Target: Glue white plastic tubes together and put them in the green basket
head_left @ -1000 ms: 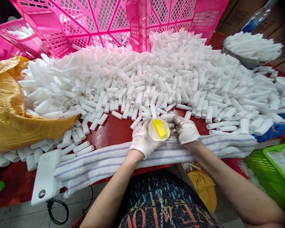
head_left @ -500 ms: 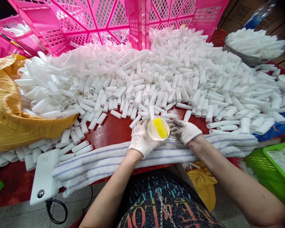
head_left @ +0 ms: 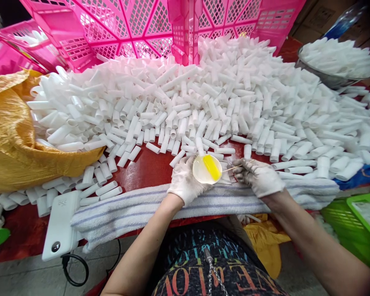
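Note:
My left hand [head_left: 185, 179], in a white glove, is wrapped round a white spoon-like piece [head_left: 197, 172] with a round head and a short stem pointing at the pile. A bright yellow patch [head_left: 212, 167] lies across the round head. Between the gloved fingers of my right hand [head_left: 255, 174] is a thin stick [head_left: 232, 168]; its tip reaches the right rim of the round head. The fingertips of the right glove are stained dark. Loose white plastic tubes [head_left: 172, 127] lie just beyond both hands.
A striped towel [head_left: 126, 213] runs along the front edge of the red table [head_left: 132, 174]. Pink baskets [head_left: 185, 33] stand behind the tubes. A yellow sack [head_left: 12, 152] and a white power bank [head_left: 60, 224] are at left; a heaped metal bowl [head_left: 320, 74] and green basket [head_left: 342, 222] at right.
My right hand has moved right, away from the round head, so more of the thin stick shows. The left hand keeps its hold, and the yellow patch sits slightly further right on the head.

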A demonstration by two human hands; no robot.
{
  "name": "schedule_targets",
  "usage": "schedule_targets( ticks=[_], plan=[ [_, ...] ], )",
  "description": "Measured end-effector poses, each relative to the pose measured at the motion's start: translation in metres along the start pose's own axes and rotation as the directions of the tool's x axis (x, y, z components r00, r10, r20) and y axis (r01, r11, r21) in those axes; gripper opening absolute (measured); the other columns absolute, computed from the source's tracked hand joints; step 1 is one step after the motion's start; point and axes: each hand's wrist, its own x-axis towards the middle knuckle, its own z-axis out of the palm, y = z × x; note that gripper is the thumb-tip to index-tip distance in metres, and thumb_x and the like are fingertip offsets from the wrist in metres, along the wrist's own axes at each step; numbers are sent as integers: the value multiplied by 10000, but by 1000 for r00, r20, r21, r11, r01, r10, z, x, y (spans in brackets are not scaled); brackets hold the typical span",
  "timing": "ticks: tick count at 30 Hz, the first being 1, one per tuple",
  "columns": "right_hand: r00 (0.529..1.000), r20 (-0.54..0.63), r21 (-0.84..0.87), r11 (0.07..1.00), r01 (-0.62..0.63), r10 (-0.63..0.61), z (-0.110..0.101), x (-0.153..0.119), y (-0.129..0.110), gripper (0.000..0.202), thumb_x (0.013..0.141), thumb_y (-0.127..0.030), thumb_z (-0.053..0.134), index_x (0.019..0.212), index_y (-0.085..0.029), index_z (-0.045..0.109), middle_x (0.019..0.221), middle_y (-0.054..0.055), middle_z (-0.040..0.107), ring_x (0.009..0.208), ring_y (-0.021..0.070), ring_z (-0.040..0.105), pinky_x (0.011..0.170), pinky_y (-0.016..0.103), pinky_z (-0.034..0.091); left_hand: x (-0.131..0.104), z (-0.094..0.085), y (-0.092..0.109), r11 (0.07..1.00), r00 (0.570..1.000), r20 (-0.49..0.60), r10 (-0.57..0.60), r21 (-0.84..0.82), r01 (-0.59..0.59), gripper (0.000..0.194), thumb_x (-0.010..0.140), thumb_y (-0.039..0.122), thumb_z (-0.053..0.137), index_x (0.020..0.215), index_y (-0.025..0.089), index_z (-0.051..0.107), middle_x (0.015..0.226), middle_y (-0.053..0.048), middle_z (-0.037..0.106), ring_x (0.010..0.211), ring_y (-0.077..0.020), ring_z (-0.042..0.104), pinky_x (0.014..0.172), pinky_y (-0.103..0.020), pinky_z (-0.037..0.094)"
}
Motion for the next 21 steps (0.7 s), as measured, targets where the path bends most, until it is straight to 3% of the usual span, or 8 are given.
schedule_targets(
  ticks=[3,5,7,11,15,18,21],
  plan=[
    [996,-73,-13,999,-44,43,9,-8,3,258,706,-375,790,811,-166,682,626,50,663,491,140,603,455,254,512,4,-14,-6,997,999,13,36,-69,-35,568,859,386,623,1379,187,510,1335,-128,580,1251,-278,539,1066,-416,453],
    [995,-89,-47,998,-52,48,13,-9,0,304,685,-395,808,814,-151,679,608,48,658,480,135,598,443,240,497,15,-25,-5,998,998,-31,64,-20,-64,425,935,202,449,1348,213,546,1288,-104,611,1191,-232,573,1038,-383,464],
    [995,-88,-80,996,-42,35,11,-9,-9,342,664,-416,823,811,-141,683,608,51,659,474,126,584,423,223,469,32,-34,0,981,989,-22,148,127,-144,433,910,116,430,1266,274,619,1258,-72,620,1124,-229,586,986,-379,475],
    [997,-48,-5,999,54,-54,1,-7,-27,368,602,-450,856,778,-166,702,618,29,644,517,109,570,441,207,456,70,-39,13,878,932,138,334,313,-361,403,842,105,549,1101,369,711,1375,-4,541,1208,-284,498,985,-435,431],
    [996,61,-38,997,71,-69,10,-6,-31,439,607,-537,832,790,-164,692,625,46,656,517,143,584,458,259,473,87,-35,10,847,917,166,362,353,-398,298,813,170,612,1022,334,747,1351,-43,551,1229,-334,468,989,-498,398],
    [967,90,-219,943,252,-237,27,-9,-36,425,735,-566,747,864,-163,705,661,43,660,545,133,577,496,253,468,89,-35,0,836,921,162,355,386,-390,283,814,205,608,1039,305,749,1306,-62,574,1194,-327,496,976,-477,414],
    [888,190,-387,800,459,-418,46,-9,-50,300,812,-480,704,870,-187,727,729,37,671,635,143,584,574,260,489,86,-39,-8,889,945,46,325,326,-322,313,814,182,599,1073,284,741,1262,-62,599,1099,-267,567,939,-396,461]
  ],
)
